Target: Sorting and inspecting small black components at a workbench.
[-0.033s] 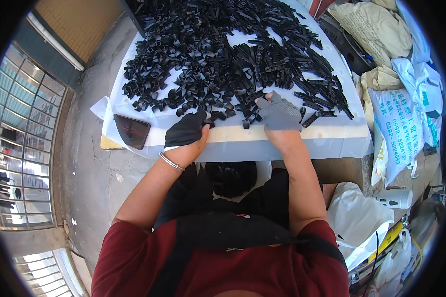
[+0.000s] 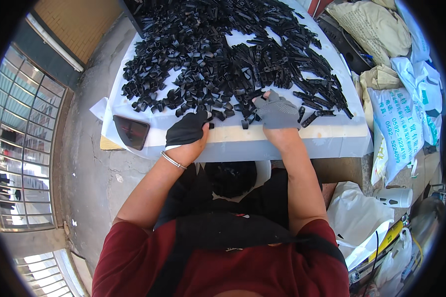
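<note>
Black parts (image 2: pixel 203 57) block the far side, but the table edge (image 2: pixel 240 135) seems passable between left hand (image 2: pixel 187 129) and right hand (image 2: pixel 278 113).

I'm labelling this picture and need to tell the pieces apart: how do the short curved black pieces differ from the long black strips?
The short curved pieces are stubby and bent; the long strips are slender and look nearly straight. The short curved pieces lie mostly toward the left, the long strips mostly toward the right. Both are black and heaped loosely on the white-covered table.
</note>
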### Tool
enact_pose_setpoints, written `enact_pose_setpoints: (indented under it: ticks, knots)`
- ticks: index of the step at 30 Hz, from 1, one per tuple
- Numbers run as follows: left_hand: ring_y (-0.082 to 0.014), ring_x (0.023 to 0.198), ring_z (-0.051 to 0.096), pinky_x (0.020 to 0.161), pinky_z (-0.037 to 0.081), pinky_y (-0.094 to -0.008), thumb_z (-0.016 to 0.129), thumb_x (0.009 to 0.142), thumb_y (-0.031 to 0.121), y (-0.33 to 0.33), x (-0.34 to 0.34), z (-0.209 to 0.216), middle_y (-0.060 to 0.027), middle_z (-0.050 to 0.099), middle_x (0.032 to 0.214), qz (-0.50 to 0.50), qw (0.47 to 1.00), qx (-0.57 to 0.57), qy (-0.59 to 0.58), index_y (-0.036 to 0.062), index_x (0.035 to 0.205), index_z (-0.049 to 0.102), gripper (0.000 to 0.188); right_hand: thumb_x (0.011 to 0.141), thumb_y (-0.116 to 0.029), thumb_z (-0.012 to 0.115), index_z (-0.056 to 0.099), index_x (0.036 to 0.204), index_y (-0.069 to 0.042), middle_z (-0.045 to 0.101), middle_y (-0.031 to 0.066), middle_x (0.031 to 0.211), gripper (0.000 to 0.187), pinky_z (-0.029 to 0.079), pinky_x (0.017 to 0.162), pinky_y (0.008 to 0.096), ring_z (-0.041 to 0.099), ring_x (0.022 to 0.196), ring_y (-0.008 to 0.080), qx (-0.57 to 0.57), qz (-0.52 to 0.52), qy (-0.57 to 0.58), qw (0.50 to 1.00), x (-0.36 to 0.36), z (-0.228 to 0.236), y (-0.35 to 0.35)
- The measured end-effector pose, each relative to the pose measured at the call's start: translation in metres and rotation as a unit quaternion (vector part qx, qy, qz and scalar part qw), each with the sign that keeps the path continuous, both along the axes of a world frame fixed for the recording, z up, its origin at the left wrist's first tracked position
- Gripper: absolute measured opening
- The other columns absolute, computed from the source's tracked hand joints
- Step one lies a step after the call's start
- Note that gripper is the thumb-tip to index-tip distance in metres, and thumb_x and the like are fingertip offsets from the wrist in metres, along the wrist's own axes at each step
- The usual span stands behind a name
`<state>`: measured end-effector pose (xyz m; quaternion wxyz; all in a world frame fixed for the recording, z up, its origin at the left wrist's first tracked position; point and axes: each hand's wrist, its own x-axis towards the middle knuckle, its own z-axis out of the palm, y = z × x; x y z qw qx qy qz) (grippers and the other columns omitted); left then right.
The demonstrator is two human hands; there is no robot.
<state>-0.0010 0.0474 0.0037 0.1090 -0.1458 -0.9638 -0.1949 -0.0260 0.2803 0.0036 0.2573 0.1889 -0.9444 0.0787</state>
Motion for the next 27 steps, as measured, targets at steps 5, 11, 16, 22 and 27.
enact_pose_setpoints:
  ticks: [5,11,16,22,27]
  knots:
    - [-0.029,0.072,0.056,0.062,0.046,-0.0375,0.056,0.079,0.016,0.0,-0.006,-0.005,-0.0115,0.057,0.077,-0.063,0.995,-0.023,0.074,0.0082,0.089,0.059,0.013,0.069,-0.007,0.055,0.06,0.085,-0.005,0.056,0.0129,0.095,0.017,0.046,0.067,0.039,0.056,0.081,0.0289,0.005,0.009,0.0,1.0,-0.002,0.006,-0.001]
    - [-0.0287,0.076,0.057,0.065,0.047,-0.0367,0.055,0.078,0.015,-0.003,-0.006,-0.002,-0.0123,0.058,0.082,-0.05,0.996,-0.046,0.061,0.008,0.091,0.059,0.015,0.069,-0.007,0.057,0.06,0.091,-0.003,0.059,0.0147,0.088,0.023,0.045,0.068,0.0412,0.056,0.081,0.0312,-0.07,-0.013,0.03,0.997,0.017,0.004,-0.002]
    - [-0.0285,0.078,0.057,0.066,0.047,-0.0369,0.052,0.078,0.013,-0.009,-0.01,-0.003,-0.0127,0.058,0.083,-0.101,0.99,-0.038,0.087,0.008,0.089,0.059,0.014,0.072,-0.01,0.057,0.058,0.096,-0.003,0.06,0.0155,0.09,0.025,0.046,0.07,0.0402,0.057,0.081,0.0311,-0.009,0.017,-0.008,1.0,0.014,-0.015,0.0]
    - [-0.0291,0.08,0.057,0.068,0.047,-0.0369,0.054,0.077,0.015,-0.011,-0.01,0.002,-0.0138,0.058,0.082,-0.064,0.995,-0.043,0.071,0.0079,0.088,0.059,0.015,0.073,-0.014,0.058,0.059,0.093,-0.006,0.06,0.0141,0.087,0.022,0.046,0.069,0.041,0.057,0.079,0.0308,-0.098,0.003,-0.053,0.994,0.025,0.008,0.002]
    - [-0.0315,0.079,0.058,0.069,0.046,-0.0345,0.055,0.076,0.018,-0.004,-0.007,0.004,-0.017,0.06,0.086,0.015,0.992,0.12,0.03,0.0057,0.088,0.061,0.018,0.074,-0.016,0.059,0.058,0.088,-0.005,0.058,0.0121,0.08,0.018,0.045,0.068,0.0405,0.056,0.077,0.0307,-0.015,0.018,-0.082,0.996,0.03,0.011,-0.014]
